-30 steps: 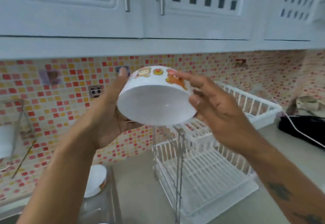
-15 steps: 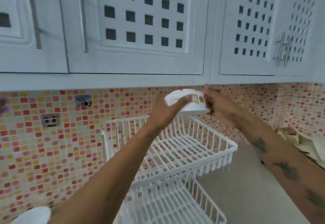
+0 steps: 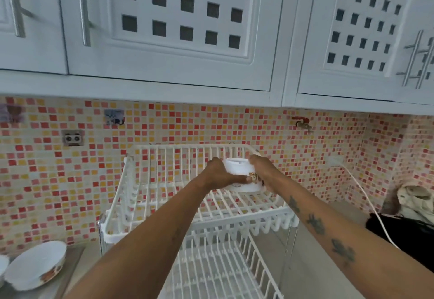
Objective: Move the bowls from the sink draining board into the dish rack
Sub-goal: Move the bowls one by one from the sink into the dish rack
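Head view: both hands, L (image 3: 217, 174) & R (image 3: 260, 169), grip upturned bowl (image 3: 240, 176) by sides over rack (image 3: 164, 207) far-right; prob. light, stiff, breakable, slick.

bowl (image 3: 242, 176) rim perhaps touching rack, hands (image 3: 217, 172) covering

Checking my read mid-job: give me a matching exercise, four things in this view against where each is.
Things:
1. held bowl
2. waiting bowl
3. lower rack tier
4. white cable

Places:
A. far left, on the draining board
B. upside down over the top tier, between both hands
C. right of the rack, running down the tiles
D. under the forearms, nothing on it

Pairs: 1-B, 2-A, 3-D, 4-C. The left hand and right hand both grip the held bowl.
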{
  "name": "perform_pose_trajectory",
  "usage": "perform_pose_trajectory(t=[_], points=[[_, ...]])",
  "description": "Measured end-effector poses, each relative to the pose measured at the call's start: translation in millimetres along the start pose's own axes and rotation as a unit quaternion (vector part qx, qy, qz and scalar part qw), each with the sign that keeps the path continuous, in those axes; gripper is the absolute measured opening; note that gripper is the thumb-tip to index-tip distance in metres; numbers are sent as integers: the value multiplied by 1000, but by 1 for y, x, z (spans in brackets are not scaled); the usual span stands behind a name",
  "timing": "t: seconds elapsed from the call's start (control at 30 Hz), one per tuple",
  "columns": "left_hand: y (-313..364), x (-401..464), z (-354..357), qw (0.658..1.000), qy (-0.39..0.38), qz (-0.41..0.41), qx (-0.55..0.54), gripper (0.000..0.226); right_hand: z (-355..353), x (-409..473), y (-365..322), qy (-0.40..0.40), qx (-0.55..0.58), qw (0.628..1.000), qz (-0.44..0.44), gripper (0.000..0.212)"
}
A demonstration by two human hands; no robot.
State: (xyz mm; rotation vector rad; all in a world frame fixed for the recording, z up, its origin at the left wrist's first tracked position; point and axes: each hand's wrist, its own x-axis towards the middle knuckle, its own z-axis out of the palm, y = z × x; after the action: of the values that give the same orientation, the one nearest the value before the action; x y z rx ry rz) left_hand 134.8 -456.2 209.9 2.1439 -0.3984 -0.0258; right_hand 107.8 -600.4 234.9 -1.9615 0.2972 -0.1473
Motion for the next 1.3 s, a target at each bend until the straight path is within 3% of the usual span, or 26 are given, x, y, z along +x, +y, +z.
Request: perform_pose_trajectory(t=[0.1, 0.2, 0.43, 0.67, 0.77, 0.87, 1.0, 1.1, 1.2, 1.3], points=[[1, -1, 6, 998, -4, -34, 45, 119, -1, 5, 6, -27, -13, 1000, 5, 31], [2, -8, 12, 997, -2, -46, 67, 126, -4, 7, 9, -34, -25, 999, -7, 36], [-6, -11, 27, 993, 5, -27, 119, 123, -7, 16, 20, -59, -55, 997, 0, 47], [-7, -15, 34, 985, -43, 23, 165, 120, -11, 16, 24, -61, -74, 995, 0, 45], [-3, -15, 27, 996, -21, 8, 88, 125, -13, 16, 22, -20, -33, 999, -14, 35], [-3, -9, 24, 999, 5, -2, 32, 113, -12, 12, 19, -21, -8, 1000, -19, 24], [-12, -3, 30, 999, -15, -18, 45, 89, -7, 7, 18, -55, -60, 997, -13, 38], [-11, -4, 31, 998, -36, -25, 35, 88, -5, 4, 17, -42, -29, 999, -11, 40], [5, -17, 20, 999, -24, -40, -16, 103, -3, -6, 8, 42, -1, 999, -24, 42], [21, -28, -6, 994, 25, -49, -93, 92, 6, -12, -8, 112, 29, 987, -107, 43]])
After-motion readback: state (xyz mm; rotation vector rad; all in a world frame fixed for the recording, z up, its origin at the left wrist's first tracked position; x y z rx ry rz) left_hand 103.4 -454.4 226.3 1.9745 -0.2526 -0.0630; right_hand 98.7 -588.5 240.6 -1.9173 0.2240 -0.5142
